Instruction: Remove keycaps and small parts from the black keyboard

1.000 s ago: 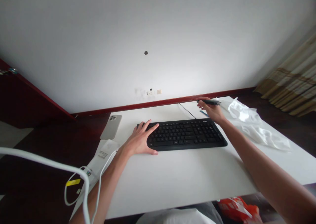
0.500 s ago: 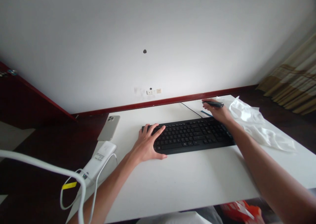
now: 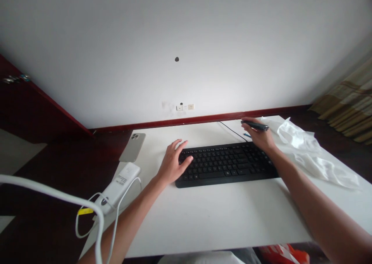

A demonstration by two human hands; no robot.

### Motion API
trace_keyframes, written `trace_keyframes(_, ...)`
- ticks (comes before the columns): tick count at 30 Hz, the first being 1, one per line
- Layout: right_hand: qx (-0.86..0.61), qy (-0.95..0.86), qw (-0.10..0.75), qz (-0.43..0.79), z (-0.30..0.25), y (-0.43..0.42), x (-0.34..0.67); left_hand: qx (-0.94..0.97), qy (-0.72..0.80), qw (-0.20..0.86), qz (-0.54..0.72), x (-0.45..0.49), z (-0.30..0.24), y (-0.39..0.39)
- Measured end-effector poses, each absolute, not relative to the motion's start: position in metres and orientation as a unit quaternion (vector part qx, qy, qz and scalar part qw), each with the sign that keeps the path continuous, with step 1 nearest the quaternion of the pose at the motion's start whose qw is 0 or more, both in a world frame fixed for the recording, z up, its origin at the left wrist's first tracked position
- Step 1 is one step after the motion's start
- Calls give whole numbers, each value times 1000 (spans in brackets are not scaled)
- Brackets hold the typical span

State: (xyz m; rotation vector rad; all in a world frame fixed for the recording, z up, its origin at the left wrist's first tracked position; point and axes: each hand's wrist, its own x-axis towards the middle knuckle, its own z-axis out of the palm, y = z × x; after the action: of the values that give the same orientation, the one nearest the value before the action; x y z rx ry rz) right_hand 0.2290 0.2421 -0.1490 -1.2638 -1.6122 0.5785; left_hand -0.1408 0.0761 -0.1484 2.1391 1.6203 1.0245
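A black keyboard [image 3: 217, 163] lies on the white table [image 3: 215, 221]. My left hand [image 3: 172, 164] rests at its left end, fingers spread, with the thumb over the keys. Above the far right corner of the keyboard, my right hand [image 3: 261, 138] is closed around a slim black object [image 3: 255, 125], which looks like a thick pen or handle; its exact kind is unclear. Partly hidden by that hand, a thin blue item [image 3: 247, 135] lies on the table behind the keyboard.
A phone [image 3: 133, 147] and a white power bank-like block [image 3: 117, 188] with a white cable [image 3: 116, 221] are at the left edge. Crumpled white plastic [image 3: 302, 140] covers the right side. A black cord [image 3: 232, 131] runs behind the keyboard.
My left hand has shifted its hold at the keyboard's left end: the thumb, formerly at the front edge, now lies over the keys. The view has shifted slightly; my right hand keeps the black object.
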Motion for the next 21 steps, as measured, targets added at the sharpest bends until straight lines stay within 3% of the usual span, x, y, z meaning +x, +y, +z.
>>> trace_keyframes(6, -478, -712, 445, 258, -130, 218, 185, 622, 638, 170, 421, -178, -161, 99)
trace_keyframes(14, -326, -757, 366, 431, -101, 191, 86, 620, 613, 190, 452, -179, -166, 101)
trace_keyframes(21, -292, -768, 361, 441, -127, 192, 31, 594, 611, 223, 474, -181, -166, 103)
